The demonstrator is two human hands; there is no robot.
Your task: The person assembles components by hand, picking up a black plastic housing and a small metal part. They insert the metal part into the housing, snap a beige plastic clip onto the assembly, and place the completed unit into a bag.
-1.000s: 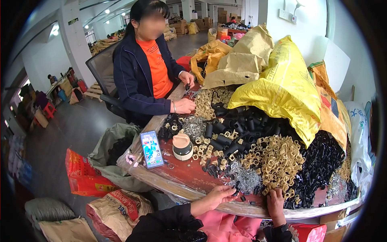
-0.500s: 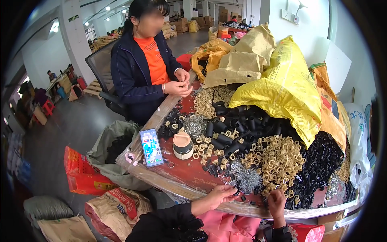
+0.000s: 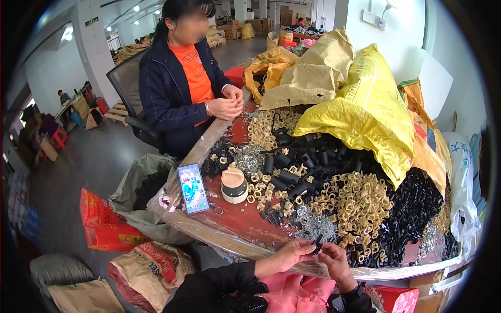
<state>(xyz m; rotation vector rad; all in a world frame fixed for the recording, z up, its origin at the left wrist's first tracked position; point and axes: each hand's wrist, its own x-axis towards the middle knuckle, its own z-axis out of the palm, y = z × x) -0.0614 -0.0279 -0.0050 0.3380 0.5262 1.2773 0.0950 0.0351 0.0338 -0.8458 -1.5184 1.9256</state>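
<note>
Above the table's near edge, my left hand (image 3: 288, 256) pinches a small black plastic part (image 3: 317, 244) between thumb and fingertips. My right hand (image 3: 335, 262) meets it from the right, its fingers closed close against that part; whatever is between them is too small and hidden to name. Just beyond the hands lie a heap of small silvery metal pieces (image 3: 317, 225) and a larger pile of beige plastic rings (image 3: 360, 211). Small black parts (image 3: 415, 211) form a broad heap at the right.
A phone (image 3: 193, 189) and a jar with a pinkish lid (image 3: 234, 186) stand left on the red table (image 3: 244, 225). Black tubes (image 3: 284, 180) lie mid-table, near a yellow sack (image 3: 360, 115). Across the left corner, a co-worker (image 3: 182, 88) holds both hands together. Open sacks (image 3: 148, 193) stand on the floor.
My right hand has left the beige rings and moved left to my left hand. My left hand has shifted slightly right, and the black part is now raised between both hands.
</note>
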